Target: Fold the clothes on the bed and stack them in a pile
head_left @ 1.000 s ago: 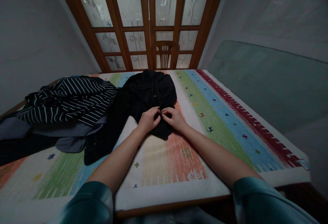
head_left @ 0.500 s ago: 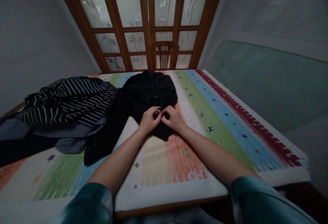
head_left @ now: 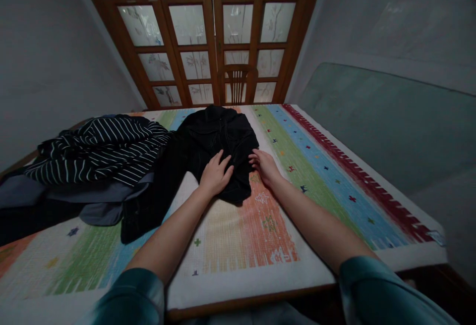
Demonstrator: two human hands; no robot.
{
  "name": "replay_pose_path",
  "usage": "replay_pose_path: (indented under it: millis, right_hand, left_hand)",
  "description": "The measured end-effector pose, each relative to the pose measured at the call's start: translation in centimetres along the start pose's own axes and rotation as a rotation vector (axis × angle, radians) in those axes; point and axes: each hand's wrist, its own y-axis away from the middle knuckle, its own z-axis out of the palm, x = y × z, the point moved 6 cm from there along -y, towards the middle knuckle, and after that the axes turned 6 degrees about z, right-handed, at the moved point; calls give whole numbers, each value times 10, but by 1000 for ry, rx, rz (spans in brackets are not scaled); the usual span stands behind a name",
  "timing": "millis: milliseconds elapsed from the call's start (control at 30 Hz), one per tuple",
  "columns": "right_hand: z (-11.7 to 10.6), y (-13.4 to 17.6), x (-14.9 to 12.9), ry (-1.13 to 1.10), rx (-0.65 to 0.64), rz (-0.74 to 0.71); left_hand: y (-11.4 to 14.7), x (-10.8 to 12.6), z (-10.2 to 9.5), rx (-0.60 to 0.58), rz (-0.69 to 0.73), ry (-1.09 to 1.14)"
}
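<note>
A black jacket point(head_left: 230, 127) with buttons and visible stitching lies rumpled in the middle of the table, one sleeve stretching toward the near left. My left hand point(head_left: 215, 174) rests on its near part, fingers apart and holding nothing. At the jacket's right edge is my right hand point(head_left: 265, 166), its fingers slightly bent and spread. Whether its fingertips touch the cloth I cannot tell. The jacket's buttons are hard to make out now.
To the left lies a heap of clothes: a black-and-white striped garment point(head_left: 107, 146) over grey cloth point(head_left: 100, 211). A colourful patterned cloth point(head_left: 316, 166) covers the table. Beyond its far edge stand a wooden chair point(head_left: 238, 80) and glazed doors point(head_left: 193, 47).
My hands were pinched together at the jacket's front and have come apart. The right moved to the jacket's right edge; the left opened onto the cloth. The jacket's front has shifted slightly.
</note>
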Motion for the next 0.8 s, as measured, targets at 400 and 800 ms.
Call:
replay_pose_path:
  millis: [400, 800]
  right_hand:
    - [-3, 2, -11, 43, -215, 266]
    - [9, -36, -12, 112, 75, 101]
  left_hand:
    - [0, -6, -1, -68, -45, 75]
    - [-12, -39, -1, 131, -379, 393]
